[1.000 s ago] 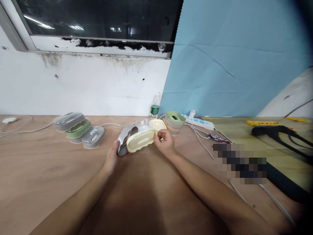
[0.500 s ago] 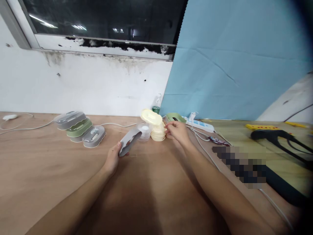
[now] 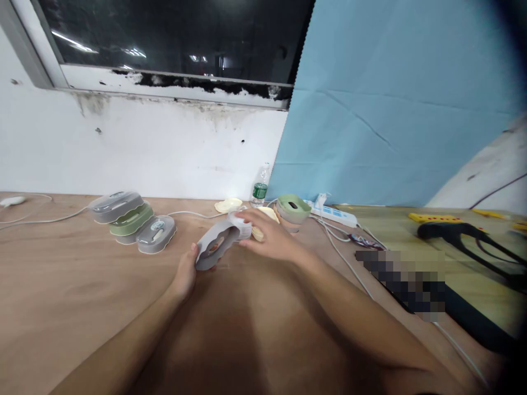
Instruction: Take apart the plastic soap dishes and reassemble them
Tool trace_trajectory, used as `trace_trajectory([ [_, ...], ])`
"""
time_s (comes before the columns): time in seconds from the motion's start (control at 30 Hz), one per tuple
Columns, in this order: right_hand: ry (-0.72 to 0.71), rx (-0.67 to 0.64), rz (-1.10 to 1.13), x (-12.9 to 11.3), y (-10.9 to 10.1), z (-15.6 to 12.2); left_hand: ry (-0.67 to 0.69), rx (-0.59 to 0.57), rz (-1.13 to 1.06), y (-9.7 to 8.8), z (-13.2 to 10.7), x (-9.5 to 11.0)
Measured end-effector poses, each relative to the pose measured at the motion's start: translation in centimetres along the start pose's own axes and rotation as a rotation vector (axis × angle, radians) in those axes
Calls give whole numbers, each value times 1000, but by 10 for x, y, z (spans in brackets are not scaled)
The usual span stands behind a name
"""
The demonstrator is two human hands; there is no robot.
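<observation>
My left hand (image 3: 187,271) grips a grey oval cover (image 3: 209,249) with a wavy rim and a hole in it, tilted above the table. Close to its far end, my right hand (image 3: 269,236) has its fingers and thumb around a stack of clear plastic containers (image 3: 244,225). Behind that hand, a cream stack (image 3: 269,215) is partly hidden. A cream lid (image 3: 228,206) lies flat on the table to the left of the bottle. Whether the clear pieces are lifted cannot be made out.
Grey and green lidded boxes (image 3: 130,219) stand at the left. A water bottle (image 3: 260,189) is by the wall. To the right are a green-topped stack (image 3: 293,208), a white power strip (image 3: 337,215), cables and a black-handled object (image 3: 457,233).
My right hand has moved left from the cream stack to the clear containers. The cream lid that was tilted over the stack now lies on the table. The left hand keeps the grey cover.
</observation>
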State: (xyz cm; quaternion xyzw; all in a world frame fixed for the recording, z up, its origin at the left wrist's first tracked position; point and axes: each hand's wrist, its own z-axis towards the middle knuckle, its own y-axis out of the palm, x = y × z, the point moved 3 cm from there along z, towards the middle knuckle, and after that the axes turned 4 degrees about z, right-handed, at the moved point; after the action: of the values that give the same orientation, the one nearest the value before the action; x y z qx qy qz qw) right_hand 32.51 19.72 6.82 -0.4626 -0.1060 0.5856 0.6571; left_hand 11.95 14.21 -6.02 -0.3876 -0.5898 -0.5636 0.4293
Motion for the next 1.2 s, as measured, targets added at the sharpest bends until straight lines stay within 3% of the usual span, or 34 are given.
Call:
trace_trajectory([
  [0.13, -186, -121, -168, -16, 18, -28, -190, -135, -42, 10, -8, 11],
  [0.3, -205, 25, -214, 10, 9, -56, -301, -285, -40, 28, -10, 25],
  [0.37, -188, 121, -248, 22, -9, -58, -237, -318, -13, 33, -4, 31],
  [0.43, -94, 261, -325, 35, -34, -54, -91, -289, 85, 33, 10, 40],
  [0.5, 35, 424, -413, 52, -64, -48, 114, -159, 267, 25, 34, 52],
  [0.57, 130, 477, -462, 71, -90, -41, 292, 2, 504, 15, 67, 63],
  [0.67, 295, 421, -508, 103, -113, -36, 460, 96, 926, 6, 126, 68],
  [0.8, 429, 322, -621, 128, -117, -38, 426, -27, 1536, 11, 191, 49],
  [0.83, 446, 293, -647, 131, -115, -38, 404, -51, 1595, 13, 201, 43],
  [1.0, 491, 118, -701, 137, -100, -36, 269, -73, 1709, 20, 224, 22],
  [1.2, 470, 49, -735, 142, -93, -35, 257, -56, 1807, 21, 230, 17],
])
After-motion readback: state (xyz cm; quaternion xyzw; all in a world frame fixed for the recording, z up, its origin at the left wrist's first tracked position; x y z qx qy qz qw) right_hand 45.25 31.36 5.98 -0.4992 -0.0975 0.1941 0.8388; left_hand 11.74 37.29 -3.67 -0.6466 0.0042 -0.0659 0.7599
